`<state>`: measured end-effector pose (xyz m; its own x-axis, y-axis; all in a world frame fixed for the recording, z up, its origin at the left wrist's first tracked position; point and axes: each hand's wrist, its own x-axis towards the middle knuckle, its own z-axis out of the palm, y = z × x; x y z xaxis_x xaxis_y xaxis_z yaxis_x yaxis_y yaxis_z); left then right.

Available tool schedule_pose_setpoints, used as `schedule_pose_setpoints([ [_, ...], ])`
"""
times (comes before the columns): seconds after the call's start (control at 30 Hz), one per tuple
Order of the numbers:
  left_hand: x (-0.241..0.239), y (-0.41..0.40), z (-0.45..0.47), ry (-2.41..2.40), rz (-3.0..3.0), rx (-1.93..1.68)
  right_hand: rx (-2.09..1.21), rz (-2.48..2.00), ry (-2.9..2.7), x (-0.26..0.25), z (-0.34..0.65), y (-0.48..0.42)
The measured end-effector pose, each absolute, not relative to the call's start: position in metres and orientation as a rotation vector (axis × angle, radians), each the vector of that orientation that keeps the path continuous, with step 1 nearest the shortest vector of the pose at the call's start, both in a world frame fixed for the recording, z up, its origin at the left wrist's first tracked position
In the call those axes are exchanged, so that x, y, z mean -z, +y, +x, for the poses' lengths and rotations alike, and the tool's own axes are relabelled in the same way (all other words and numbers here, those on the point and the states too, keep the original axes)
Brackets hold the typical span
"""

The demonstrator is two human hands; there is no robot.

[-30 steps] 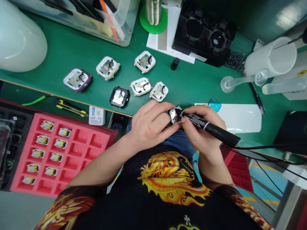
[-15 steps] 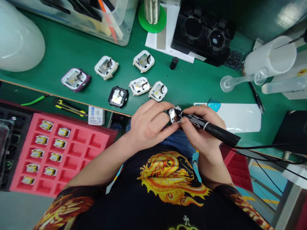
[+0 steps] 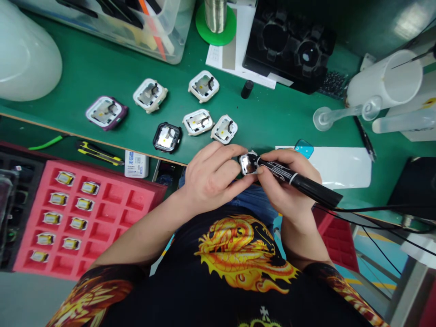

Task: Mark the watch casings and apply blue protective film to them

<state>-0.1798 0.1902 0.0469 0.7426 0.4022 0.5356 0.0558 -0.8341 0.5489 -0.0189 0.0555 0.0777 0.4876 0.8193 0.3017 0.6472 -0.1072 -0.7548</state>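
Observation:
My left hand (image 3: 214, 177) grips a small watch case (image 3: 248, 164) near the bench's front edge, its open side facing up. In my right hand (image 3: 289, 181) is a black marker pen (image 3: 299, 184), uncapped, with its tip at the right rim of that case. Whether the tip touches the rim I cannot make out. Beyond my left hand lie several open watch cases, among them a black one (image 3: 167, 137), a purple one (image 3: 106, 112) and a cream one (image 3: 225, 129). A black marker cap (image 3: 247, 89) stands on the green bench.
To the left, a pink foam tray (image 3: 112, 213) holds several yellow-wrapped parts. A clear plastic bin (image 3: 177, 50) and a solder spool (image 3: 216, 22) stand at the back. On the right are a white sheet (image 3: 344, 168), a suction tool (image 3: 340, 116) and a white cup (image 3: 402, 79).
Both hands keep nearly the same position, with the marker still at the watch case. The view has shifted very slightly; nothing was picked up or let go.

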Motion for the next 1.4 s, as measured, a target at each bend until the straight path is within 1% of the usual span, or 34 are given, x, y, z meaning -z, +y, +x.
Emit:
schedule_pose_setpoints([
  [1.4, -0.0467, 0.1909, -0.1787, 0.322, 2.429, -0.932, -0.23, -1.813, -1.249, -0.0767, -0.0172, 0.0538],
])
